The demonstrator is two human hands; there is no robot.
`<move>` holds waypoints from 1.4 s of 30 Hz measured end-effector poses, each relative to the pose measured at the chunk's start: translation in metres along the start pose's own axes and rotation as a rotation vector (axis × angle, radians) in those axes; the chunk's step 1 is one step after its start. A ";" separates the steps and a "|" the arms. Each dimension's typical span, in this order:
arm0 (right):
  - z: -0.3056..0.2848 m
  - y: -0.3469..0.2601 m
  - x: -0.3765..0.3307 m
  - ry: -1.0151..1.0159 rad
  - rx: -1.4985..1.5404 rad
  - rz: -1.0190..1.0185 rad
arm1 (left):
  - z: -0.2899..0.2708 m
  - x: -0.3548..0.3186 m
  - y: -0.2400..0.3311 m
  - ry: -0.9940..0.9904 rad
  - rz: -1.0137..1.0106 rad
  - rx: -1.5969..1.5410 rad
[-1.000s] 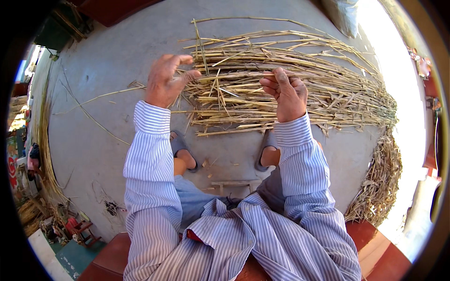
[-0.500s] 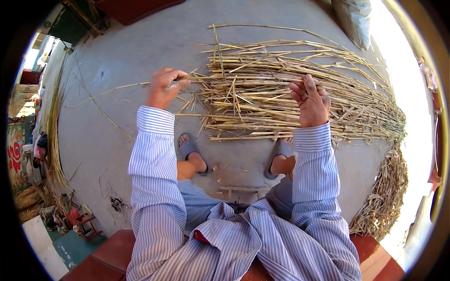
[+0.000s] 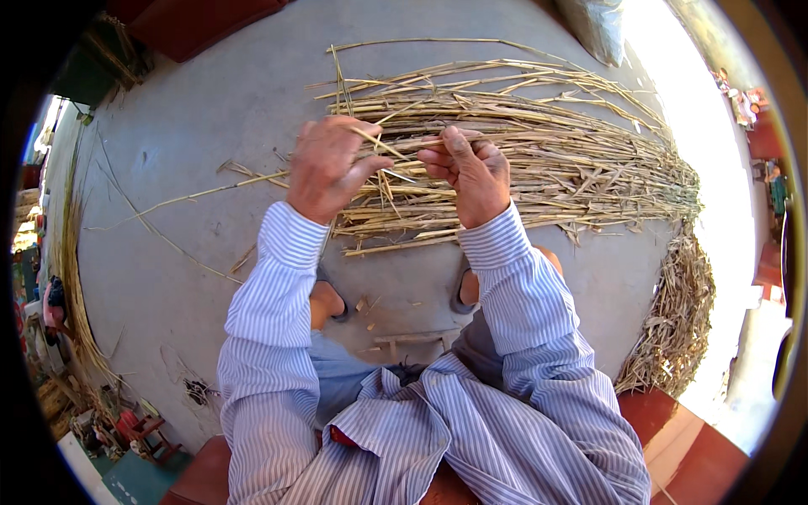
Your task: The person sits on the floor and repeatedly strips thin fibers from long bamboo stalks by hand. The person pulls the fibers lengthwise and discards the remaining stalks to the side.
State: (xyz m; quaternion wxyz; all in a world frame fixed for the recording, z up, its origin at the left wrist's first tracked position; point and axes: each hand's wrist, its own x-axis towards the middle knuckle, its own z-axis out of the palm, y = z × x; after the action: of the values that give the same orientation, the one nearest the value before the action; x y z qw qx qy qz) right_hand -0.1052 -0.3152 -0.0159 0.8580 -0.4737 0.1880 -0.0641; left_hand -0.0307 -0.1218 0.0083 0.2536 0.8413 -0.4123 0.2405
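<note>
My left hand (image 3: 330, 167) is closed around a thin dry stalk, and a short pale length of stalk (image 3: 376, 141) sticks out from its fingers toward the right. On its other side a long thin stalk (image 3: 198, 194) trails away left over the floor. Close by on the right, my right hand (image 3: 473, 175) pinches thumb against fingers; what lies between them blends with the stalks behind. Both hands are above the near-left part of a wide layer of dry straw-coloured stalks (image 3: 547, 126), hiding some of it. A pale sliver (image 3: 397, 175) shows between the hands.
Dry leafy husks (image 3: 673, 311) are heaped at the right. A bundle of long stalks (image 3: 69, 252) lies along the left side. A pale sack (image 3: 596, 29) stands at the far right, and red furniture (image 3: 198, 21) at the far left. Loose stalks lie on the grey floor (image 3: 210, 109).
My right hand has come left, close to my left hand. The left hand has turned, and the short stalk end now slants out of it. The whole view has shifted slightly.
</note>
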 end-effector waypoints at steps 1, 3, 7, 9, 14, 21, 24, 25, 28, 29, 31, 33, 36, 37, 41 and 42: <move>0.003 0.003 -0.001 -0.040 0.014 0.008 | 0.006 0.000 0.004 -0.067 0.029 -0.031; 0.002 -0.003 0.001 0.007 0.012 0.011 | 0.011 0.002 -0.003 -0.090 0.004 -0.043; -0.022 -0.014 0.010 0.116 0.002 -0.022 | -0.001 0.005 -0.020 -0.140 -0.113 -0.090; -0.023 -0.017 0.007 0.125 -0.041 -0.044 | -0.005 -0.001 -0.027 -0.222 -0.201 -0.106; -0.008 -0.016 -0.004 -0.051 -0.107 -0.130 | 0.013 0.003 -0.001 -0.412 -0.381 -0.525; -0.009 -0.017 -0.007 -0.023 -0.252 -0.273 | 0.023 0.003 0.003 -0.375 -0.687 -0.930; -0.012 -0.015 -0.006 -0.049 -0.259 -0.258 | 0.028 -0.001 -0.001 -0.342 -0.714 -0.982; -0.011 -0.017 -0.006 -0.044 -0.241 -0.221 | 0.028 -0.002 -0.001 -0.250 -0.777 -1.011; -0.019 -0.015 -0.005 -0.008 -0.214 -0.185 | 0.015 0.003 -0.012 0.055 -0.897 -1.046; -0.024 -0.015 -0.006 0.010 -0.210 -0.187 | 0.003 0.004 -0.029 0.175 -0.893 -1.030; -0.025 -0.017 -0.006 0.022 -0.198 -0.165 | -0.017 -0.003 -0.068 0.340 -0.856 -1.047; -0.028 -0.018 -0.007 0.043 -0.179 -0.125 | -0.029 -0.002 -0.068 0.282 -0.804 -0.934; -0.026 -0.019 -0.006 0.072 -0.137 -0.103 | -0.022 -0.005 -0.051 0.053 -0.592 -0.591; -0.025 -0.018 -0.006 0.083 -0.124 -0.101 | -0.014 -0.007 -0.041 -0.046 -0.498 -0.447; -0.019 -0.016 -0.001 0.060 -0.050 -0.042 | 0.012 -0.005 -0.011 -0.092 -0.047 -0.223; -0.018 -0.014 0.001 0.044 -0.031 -0.027 | 0.013 -0.005 -0.005 -0.121 -0.030 -0.173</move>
State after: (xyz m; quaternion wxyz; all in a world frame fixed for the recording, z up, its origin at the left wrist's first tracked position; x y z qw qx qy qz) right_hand -0.1103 -0.3368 -0.0132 0.8453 -0.4880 0.2013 -0.0829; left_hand -0.0265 -0.1243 -0.0061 0.3035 0.8354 -0.4335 0.1488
